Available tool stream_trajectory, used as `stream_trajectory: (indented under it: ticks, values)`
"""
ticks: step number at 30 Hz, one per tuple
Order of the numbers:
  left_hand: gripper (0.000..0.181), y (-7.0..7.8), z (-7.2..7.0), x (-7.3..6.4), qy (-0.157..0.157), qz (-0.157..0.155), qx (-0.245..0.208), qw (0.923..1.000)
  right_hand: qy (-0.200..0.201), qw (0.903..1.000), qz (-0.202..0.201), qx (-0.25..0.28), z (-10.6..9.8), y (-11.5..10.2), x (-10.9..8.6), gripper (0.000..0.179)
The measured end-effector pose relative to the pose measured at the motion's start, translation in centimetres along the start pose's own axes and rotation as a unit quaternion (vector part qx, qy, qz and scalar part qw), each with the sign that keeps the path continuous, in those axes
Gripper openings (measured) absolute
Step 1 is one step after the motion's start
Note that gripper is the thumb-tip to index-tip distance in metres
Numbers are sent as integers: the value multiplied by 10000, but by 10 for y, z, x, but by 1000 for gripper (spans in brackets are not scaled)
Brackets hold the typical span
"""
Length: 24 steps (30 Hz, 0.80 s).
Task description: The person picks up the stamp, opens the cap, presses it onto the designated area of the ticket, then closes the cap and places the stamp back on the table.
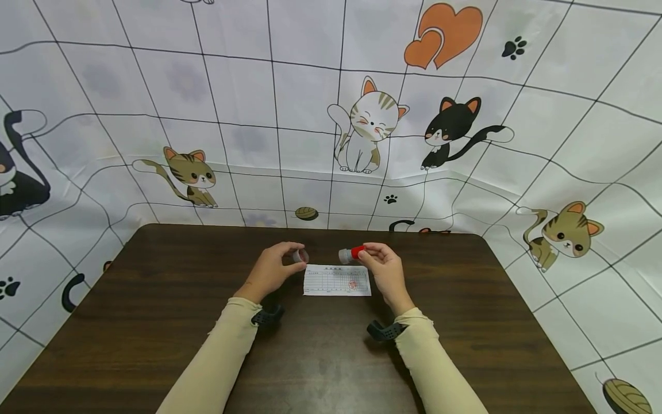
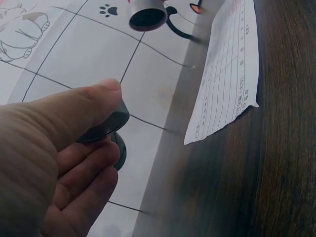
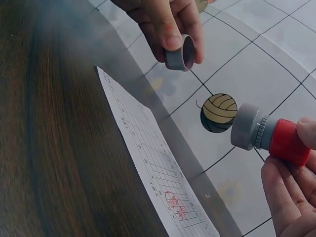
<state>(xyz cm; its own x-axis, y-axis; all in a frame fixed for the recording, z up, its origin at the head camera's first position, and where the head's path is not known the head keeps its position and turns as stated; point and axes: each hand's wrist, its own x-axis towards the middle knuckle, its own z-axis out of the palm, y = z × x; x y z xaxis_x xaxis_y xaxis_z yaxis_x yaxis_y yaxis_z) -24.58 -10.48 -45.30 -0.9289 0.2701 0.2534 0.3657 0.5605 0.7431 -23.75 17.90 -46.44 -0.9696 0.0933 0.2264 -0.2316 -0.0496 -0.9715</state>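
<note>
My left hand [image 1: 274, 267] pinches a short grey cap [image 3: 178, 54] between thumb and fingers; its hollow end faces right. Over the far side of the paper my right hand [image 1: 385, 270] grips the red handle of a self-inking stamp [image 3: 247, 127] whose grey body points left, towards the cap. Cap and stamp are held apart. Below them a printed form [image 1: 331, 280] with a ruled grid lies on the table, bearing a round red stamp mark [image 1: 353, 284] near its right side. The left wrist view shows the stamp's dark end [image 2: 148, 19].
The dark wooden table [image 1: 320, 356] reaches back to a white sheet [image 1: 243, 144] with cat drawings and black grid lines. Each wrist wears a dark band, the left band [image 1: 268, 315] and the right band [image 1: 386, 330].
</note>
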Motion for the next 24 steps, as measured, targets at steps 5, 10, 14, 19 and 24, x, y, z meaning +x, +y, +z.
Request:
stream_trajectory:
  ticks: [5, 10, 14, 19, 24]
  values:
    - [53, 1, 2, 1, -44, 212, 313, 9993, -78, 10000, 25, -39, 2, 0, 0, 32]
    - [57, 5, 3, 2, -134, 262, 372, 9989, -140, 9998, 34, -119, 4, 0, -2, 31]
    - [60, 9, 6, 2, -124, 149, 190, 9996, -190, 9998, 32, -85, 7, -3, -4, 30]
    - [51, 14, 10, 1, -77, 54, 161, 9998, -281, 9996, -2, -35, 8, -3, -5, 31]
    - [48, 20, 12, -1, -139, 120, 332, 9993, -465, 9989, -20, -20, 10, -4, -7, 32]
